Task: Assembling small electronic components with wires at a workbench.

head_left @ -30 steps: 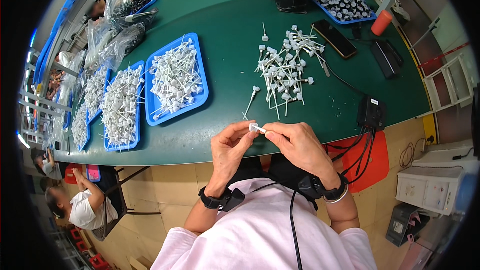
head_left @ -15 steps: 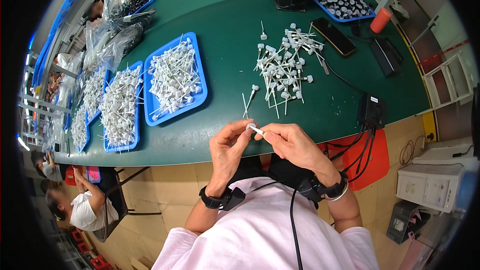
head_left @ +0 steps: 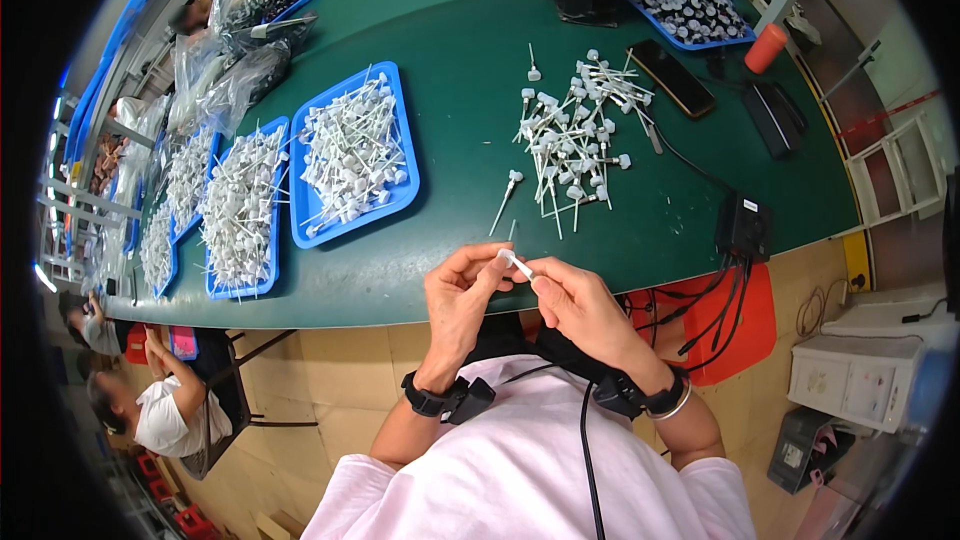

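White pump head [head_left: 515, 261] | left fingers [head_left: 484, 282] pinched round cap [head_left: 506, 255] | right fingers [head_left: 555, 300] closed on stem [head_left: 524, 268] — likely for steadiness | loose pile [head_left: 572, 138] near — seemingly for reach

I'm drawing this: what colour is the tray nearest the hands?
That shallow tray is blue, seen best in the head view.

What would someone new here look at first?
Probably the blue trays heaped with white stemmed pieces on the left of the green table. Then the loose white pile right of the middle. At the table's near edge, the left hand and right hand pinch a small white piece.
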`<state>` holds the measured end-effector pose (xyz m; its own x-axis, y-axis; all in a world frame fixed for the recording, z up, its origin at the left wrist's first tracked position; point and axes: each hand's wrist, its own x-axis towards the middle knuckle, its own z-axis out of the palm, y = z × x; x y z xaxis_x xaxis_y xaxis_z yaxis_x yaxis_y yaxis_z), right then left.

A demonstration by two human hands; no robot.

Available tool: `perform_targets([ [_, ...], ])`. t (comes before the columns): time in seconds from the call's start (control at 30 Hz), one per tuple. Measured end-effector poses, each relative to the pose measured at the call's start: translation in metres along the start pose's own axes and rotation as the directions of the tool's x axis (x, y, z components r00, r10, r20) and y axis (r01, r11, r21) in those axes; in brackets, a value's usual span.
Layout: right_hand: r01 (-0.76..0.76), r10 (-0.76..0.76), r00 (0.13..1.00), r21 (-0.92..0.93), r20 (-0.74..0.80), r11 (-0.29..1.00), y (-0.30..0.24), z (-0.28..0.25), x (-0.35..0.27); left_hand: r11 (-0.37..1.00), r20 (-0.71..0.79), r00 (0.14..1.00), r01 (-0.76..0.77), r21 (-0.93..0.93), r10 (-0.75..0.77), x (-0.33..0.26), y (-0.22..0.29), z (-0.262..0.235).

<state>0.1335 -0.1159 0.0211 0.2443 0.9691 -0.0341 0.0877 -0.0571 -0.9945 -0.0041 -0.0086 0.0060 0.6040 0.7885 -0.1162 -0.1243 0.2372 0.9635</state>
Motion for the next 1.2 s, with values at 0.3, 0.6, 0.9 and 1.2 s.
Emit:
perform_targets([
  [0.3,0.056,-0.139,0.975,-0.411,-0.173,0.910,-0.013,0.016,-0.008,0.998,-0.082,0.995,-0.059,0.019,0.060,0.002,-0.010,0.006],
  [0.6,0.094,-0.195,0.966,-0.480,-0.167,0.872,-0.017,0.018,-0.004,0.996,-0.122,0.989,-0.091,-0.012,0.089,0.000,-0.010,0.012],
  [0.9,0.104,-0.227,0.958,-0.525,-0.177,0.845,-0.015,0.021,-0.002,0.974,-0.163,0.962,-0.204,0.102,0.219,-0.002,-0.020,0.014],
  [1.2,0.105,-0.240,0.956,-0.561,-0.172,0.821,-0.010,0.022,0.000,0.800,-0.116,0.894,-0.322,0.506,0.433,-0.006,-0.016,0.015],
])
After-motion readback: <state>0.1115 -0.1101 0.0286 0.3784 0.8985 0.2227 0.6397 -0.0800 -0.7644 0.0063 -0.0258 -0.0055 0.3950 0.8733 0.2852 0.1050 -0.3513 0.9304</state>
